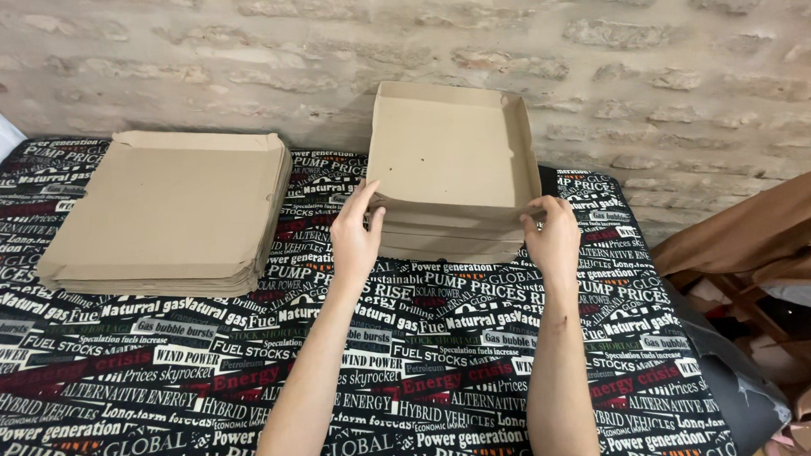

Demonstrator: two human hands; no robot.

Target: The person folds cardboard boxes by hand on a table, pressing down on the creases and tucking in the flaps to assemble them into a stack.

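Two bare hands hold a folded cardboard box [448,158] near the top middle of the frame. The left hand [356,235] has its grip on the box's near left corner. The right hand [552,235] grips the near right corner. The box sits open on top of a small pile of boxes [447,242]. A stack of flat cardboard sheets [163,211] lies at the upper left, well apart. Everything rests on a tabletop [203,383] with a black printed cloth, by a brick wall [598,55].
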